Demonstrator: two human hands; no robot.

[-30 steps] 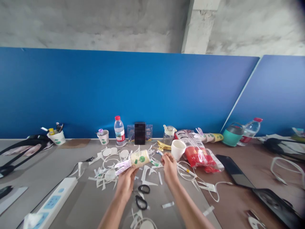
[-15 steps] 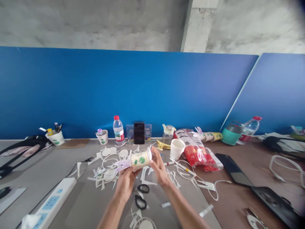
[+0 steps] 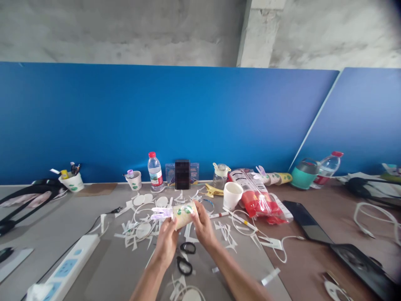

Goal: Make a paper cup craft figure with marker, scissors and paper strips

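Observation:
A yellowish paper cup with green leaf prints (image 3: 184, 214) lies sideways in the air between my two hands. Purple-and-white strips (image 3: 162, 213) stick out from its left end. My left hand (image 3: 167, 240) is closed on the cup's lower left part. At the right end, my right hand (image 3: 203, 223) grips the rim, with the thumb on the printed side. Black-handled scissors (image 3: 184, 265) lie on the desk just below the hands. White paper scraps (image 3: 143, 230) are scattered around and behind the cup.
Behind stand a water bottle (image 3: 156, 173), a phone (image 3: 182, 174), a glass jar (image 3: 221, 175) and a white cup (image 3: 232, 195). Red-and-clear packages (image 3: 258, 196) lie at the right. A power strip (image 3: 67, 265) is at the lower left, and a dark tablet (image 3: 305, 221) at the right.
The cup has turned in my hands, so its leaf prints now show higher up and its right end is less visible. My right hand has shifted slightly left and down.

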